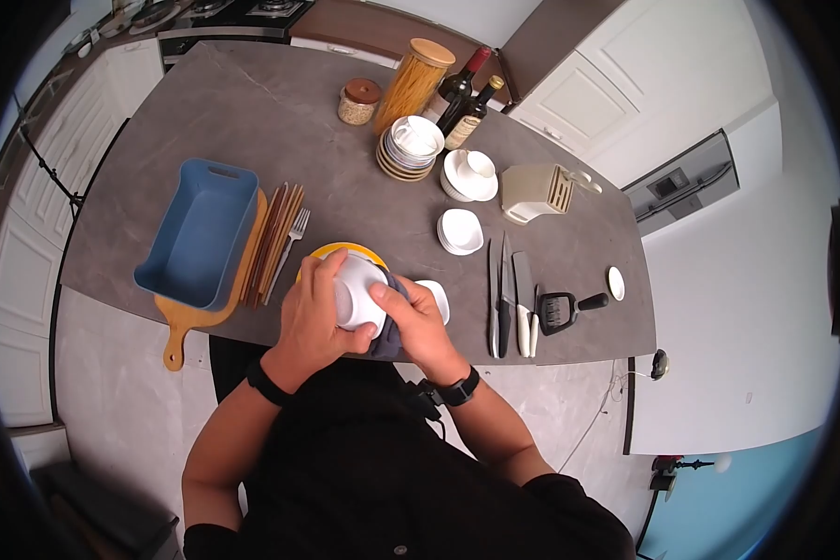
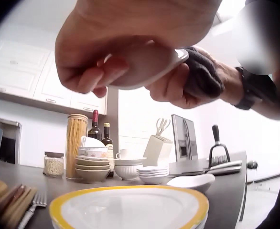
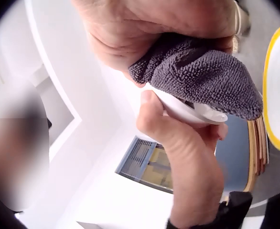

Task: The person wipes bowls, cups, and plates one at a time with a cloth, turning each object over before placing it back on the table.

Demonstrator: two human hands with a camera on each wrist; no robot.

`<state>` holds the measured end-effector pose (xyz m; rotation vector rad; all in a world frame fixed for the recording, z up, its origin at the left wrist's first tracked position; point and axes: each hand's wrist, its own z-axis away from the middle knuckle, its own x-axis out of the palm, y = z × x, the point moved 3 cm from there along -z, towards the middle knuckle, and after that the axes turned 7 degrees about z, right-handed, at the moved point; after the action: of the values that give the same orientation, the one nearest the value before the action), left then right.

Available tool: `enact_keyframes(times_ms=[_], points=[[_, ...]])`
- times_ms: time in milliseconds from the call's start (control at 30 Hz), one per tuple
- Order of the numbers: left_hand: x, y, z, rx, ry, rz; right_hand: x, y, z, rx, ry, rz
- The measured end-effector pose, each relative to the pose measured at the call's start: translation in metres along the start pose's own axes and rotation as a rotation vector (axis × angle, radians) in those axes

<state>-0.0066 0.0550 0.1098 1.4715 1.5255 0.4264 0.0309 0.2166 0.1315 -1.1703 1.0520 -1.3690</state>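
Note:
Over the table's front edge, my left hand (image 1: 310, 313) grips a small white bowl (image 1: 357, 280), which is tilted. My right hand (image 1: 422, 329) holds a dark grey towel (image 3: 202, 76), bunched in its fingers and pressed against the bowl's rim. In the right wrist view the towel's fold reaches over the bowl's inside and hides part of it. Below both hands lies a white plate with a yellow rim (image 2: 130, 189), mostly covered by the hands in the head view. A white dish (image 1: 439, 299) sits just beyond my right hand.
To the left, a blue bin (image 1: 196, 233) stands on a wooden board (image 1: 179, 334) beside chopsticks (image 1: 273, 233) and a fork (image 1: 294, 238). Stacked bowls (image 1: 406, 163), small dishes (image 1: 460, 231), bottles (image 1: 457, 89) and a knife block (image 1: 532, 194) stand farther back. Knives (image 1: 504, 308) lie right.

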Motion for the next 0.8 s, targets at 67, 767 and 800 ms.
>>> enact_keyframes(times_ms=[67, 767, 800], points=[[0.015, -0.009, 0.005, -0.3, 0.088, 0.326, 0.001, 0.007, -0.003, -0.115, 0.011, 0.269], [0.048, -0.033, 0.021, -0.486, 0.129, 0.51, 0.002, 0.017, 0.003, -0.264, 0.073, 0.475], [0.043, -0.03, 0.018, -0.706, 0.015, 0.722, 0.009, 0.01, 0.006, -0.342, 0.094, 0.618]])
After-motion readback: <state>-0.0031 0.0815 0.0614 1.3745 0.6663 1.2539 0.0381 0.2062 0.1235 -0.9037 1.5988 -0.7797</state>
